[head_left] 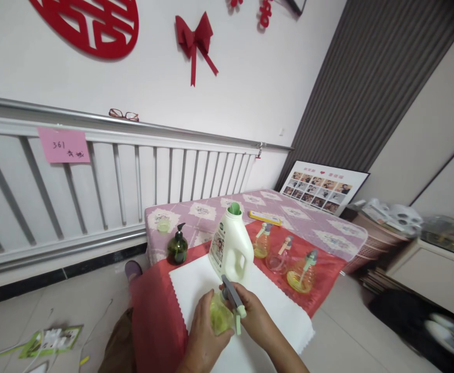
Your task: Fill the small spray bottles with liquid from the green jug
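Observation:
My left hand [203, 331] is wrapped round a clear spray bottle [220, 314] with yellow-green liquid inside. At the bottle's neck, the fingers of my right hand [256, 316] close on its grey and pale green trigger sprayer [232, 299]. The sprayer sits on the neck; whether it is screwed tight I cannot tell. Just beyond my hands stands a large white detergent jug [231, 243], its green spout uncovered. White cloth [196, 282] lies under the jug and my hands.
On the right of the red cloth [324, 274] stand three spray bottles [300, 274]. A dark pump bottle [178, 248] and a pale green cap [164, 225] are at left. A yellow box [265, 217] lies behind the jug. A white radiator [172, 173] lines the wall.

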Action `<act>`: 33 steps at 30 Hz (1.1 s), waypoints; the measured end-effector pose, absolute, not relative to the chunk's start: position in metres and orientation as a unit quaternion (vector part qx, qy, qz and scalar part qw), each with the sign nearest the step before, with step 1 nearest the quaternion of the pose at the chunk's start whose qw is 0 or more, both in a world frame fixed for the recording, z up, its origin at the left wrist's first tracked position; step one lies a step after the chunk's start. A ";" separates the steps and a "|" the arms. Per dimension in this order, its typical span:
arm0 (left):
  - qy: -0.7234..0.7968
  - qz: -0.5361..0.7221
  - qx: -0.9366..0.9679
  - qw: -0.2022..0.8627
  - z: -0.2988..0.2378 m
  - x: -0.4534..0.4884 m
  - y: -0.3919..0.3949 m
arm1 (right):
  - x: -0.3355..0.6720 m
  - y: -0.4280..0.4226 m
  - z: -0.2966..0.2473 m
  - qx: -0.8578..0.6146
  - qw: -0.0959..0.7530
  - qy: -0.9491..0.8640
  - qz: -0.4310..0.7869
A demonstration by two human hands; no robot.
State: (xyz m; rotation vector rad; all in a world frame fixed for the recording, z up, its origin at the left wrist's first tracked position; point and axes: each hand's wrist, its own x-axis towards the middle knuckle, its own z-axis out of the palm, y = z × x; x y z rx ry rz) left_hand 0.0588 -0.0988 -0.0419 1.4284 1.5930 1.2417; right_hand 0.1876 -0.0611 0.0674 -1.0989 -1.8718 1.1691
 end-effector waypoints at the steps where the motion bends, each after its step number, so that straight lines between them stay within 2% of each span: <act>1: 0.608 0.476 0.546 0.325 -0.042 0.059 -0.099 | 0.188 -0.061 0.067 -0.421 0.329 -0.719 0.444; 19: 0.600 0.473 0.551 0.335 -0.047 0.058 -0.097 | 0.190 -0.053 0.077 -0.382 0.281 -0.746 0.468; 33: 0.609 0.470 0.571 0.286 -0.059 0.060 -0.095 | 0.173 -0.065 0.051 -0.489 0.371 -0.694 0.376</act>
